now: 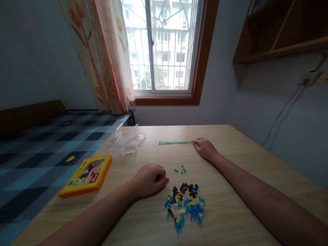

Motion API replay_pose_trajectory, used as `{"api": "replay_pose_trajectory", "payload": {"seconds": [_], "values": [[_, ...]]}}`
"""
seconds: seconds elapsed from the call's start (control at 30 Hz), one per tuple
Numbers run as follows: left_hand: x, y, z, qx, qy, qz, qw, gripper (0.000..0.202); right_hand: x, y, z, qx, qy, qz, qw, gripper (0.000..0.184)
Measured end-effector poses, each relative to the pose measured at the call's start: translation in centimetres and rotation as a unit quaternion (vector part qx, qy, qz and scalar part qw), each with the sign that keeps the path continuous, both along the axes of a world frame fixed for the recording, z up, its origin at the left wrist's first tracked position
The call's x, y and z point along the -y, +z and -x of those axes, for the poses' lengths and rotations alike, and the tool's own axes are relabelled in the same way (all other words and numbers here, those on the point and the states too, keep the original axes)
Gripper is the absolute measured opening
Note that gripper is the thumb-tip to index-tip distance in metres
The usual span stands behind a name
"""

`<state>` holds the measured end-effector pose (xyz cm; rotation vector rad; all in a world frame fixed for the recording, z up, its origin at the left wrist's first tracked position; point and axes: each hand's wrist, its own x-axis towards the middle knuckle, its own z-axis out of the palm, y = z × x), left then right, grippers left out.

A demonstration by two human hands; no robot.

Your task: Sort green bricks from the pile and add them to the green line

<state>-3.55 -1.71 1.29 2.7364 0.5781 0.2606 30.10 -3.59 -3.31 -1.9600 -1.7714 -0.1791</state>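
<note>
A row of small green building bricks (pixel 174 142) runs across the far part of the wooden table. My right hand (pixel 204 147) is at the row's right end, its fingertips closed on a small green brick there. Curled loosely on the table, my left hand (pixel 150 180) rests left of several loose green bricks (pixel 183 169), and nothing shows in its fingers. Closer to me lies a mixed pile of little bricks (pixel 193 206) in blue, brown, yellow, white and green, just right of my left hand.
On the table's left edge sits a yellow and orange box (pixel 87 174) with printed pictures. Behind it are clear plastic containers (pixel 129 145). A bed with a checked cover (pixel 33 150) adjoins the left side. A window (pixel 169 48) and a wall shelf (pixel 282 34) are beyond.
</note>
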Motion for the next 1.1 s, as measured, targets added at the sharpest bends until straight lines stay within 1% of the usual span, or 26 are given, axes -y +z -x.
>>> {"api": "replay_pose_trajectory", "payload": {"seconds": [0.27, 0.43, 0.53, 0.77, 1.1], "values": [[-0.1, -0.1, 0.1, -0.002, -0.005, 0.000, 1.000, 0.030, 0.1, 0.1, 0.6, 0.018, -0.018, 0.016, 1.000, 0.028], [0.0, 0.0, 0.0, -0.007, -0.005, 0.004, 1.000, 0.031, 0.1, 0.0, 0.6, 0.019, -0.032, 0.012, 0.999, 0.031], [0.1, 0.1, 0.0, -0.007, -0.002, 0.004, 1.000, 0.030, 0.2, 0.0, 0.7, 0.021, -0.028, 0.013, 0.999, 0.033], [0.1, 0.1, 0.0, -0.001, -0.006, 0.000, 1.000, 0.029, 0.5, 0.4, 1.2, 0.053, -0.031, 0.043, 0.997, 0.032], [0.0, 0.0, 0.0, -0.005, -0.009, 0.001, 1.000, 0.029, 0.8, 0.5, 1.8, 0.066, -0.033, 0.048, 0.996, 0.032]]}}
